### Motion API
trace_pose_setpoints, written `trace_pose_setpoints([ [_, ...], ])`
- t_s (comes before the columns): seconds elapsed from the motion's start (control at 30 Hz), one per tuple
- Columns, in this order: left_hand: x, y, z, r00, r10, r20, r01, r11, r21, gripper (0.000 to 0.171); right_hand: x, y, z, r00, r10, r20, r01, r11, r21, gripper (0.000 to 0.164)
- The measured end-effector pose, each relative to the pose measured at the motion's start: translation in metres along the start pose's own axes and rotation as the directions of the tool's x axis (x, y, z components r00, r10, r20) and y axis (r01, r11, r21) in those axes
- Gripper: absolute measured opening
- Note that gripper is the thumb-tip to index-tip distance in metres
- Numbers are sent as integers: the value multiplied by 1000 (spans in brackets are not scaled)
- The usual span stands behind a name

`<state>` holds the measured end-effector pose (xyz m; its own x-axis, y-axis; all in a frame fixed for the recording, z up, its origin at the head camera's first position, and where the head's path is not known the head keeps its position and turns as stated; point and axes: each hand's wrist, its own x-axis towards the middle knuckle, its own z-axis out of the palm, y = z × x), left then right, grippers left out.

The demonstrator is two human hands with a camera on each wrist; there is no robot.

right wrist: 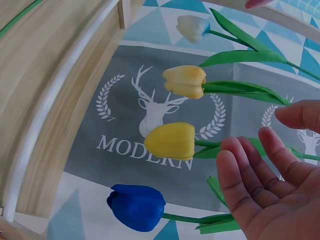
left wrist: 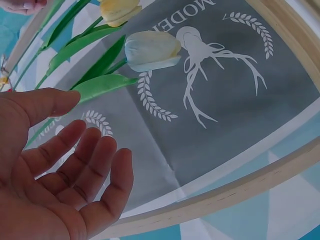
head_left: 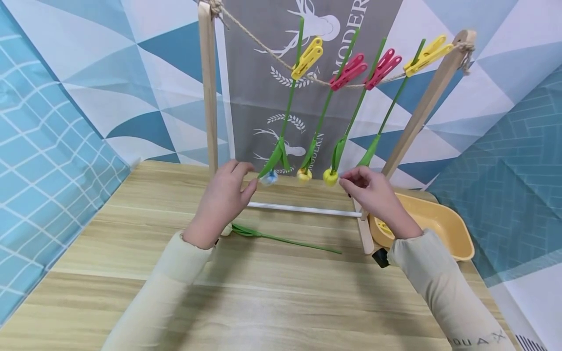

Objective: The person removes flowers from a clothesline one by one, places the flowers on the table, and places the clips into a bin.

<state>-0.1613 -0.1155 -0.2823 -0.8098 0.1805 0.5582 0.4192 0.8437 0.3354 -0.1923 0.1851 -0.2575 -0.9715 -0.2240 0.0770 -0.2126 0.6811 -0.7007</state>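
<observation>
Four artificial tulips hang head-down from a rope, held by two yellow and two red clothespins. My left hand (head_left: 224, 202), fingers loosely bent, is beside the pale blue-white tulip (left wrist: 152, 51); its thumb meets or overlaps a leaf (left wrist: 107, 86), and contact is unclear. Near the bright yellow tulip (right wrist: 172, 141) is my right hand (head_left: 373, 195), its relaxed fingers holding nothing. Between them hangs the cream-yellow tulip (right wrist: 185, 81). The right hand hides the blue tulip (right wrist: 137, 207) in the head view. Another tulip (head_left: 248, 231) with a whitish head lies on the table.
Wooden posts (head_left: 208, 87) carry the rope (head_left: 259, 43), and a white rod (head_left: 303, 209) joins them low down. An orange-yellow basin (head_left: 448, 226) stands at right with something yellow inside. A small black object (head_left: 380, 257) is near the right sleeve.
</observation>
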Motion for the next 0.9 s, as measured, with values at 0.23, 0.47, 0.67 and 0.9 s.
trace_pose_setpoints([
  [0.23, 2, -3, 0, 999, -53, 13, 54, 997, -61, 27, 2, -6, 0, 1000, -10, -6, 10, 1000, 4, 32],
  [0.47, 4, -5, 0, 997, -83, 5, 83, 990, -118, 29, 4, -13, 1, 1000, -20, 0, 20, 1000, 3, 33],
  [0.67, 7, -4, 0, 995, -95, -28, 89, 981, -174, 31, 9, -21, 0, 999, -33, -2, 33, 999, 13, 32],
  [0.9, 11, -4, 2, 993, -104, -59, 86, 964, -252, 32, 11, -30, 1, 999, -37, -25, 38, 998, 45, 29],
])
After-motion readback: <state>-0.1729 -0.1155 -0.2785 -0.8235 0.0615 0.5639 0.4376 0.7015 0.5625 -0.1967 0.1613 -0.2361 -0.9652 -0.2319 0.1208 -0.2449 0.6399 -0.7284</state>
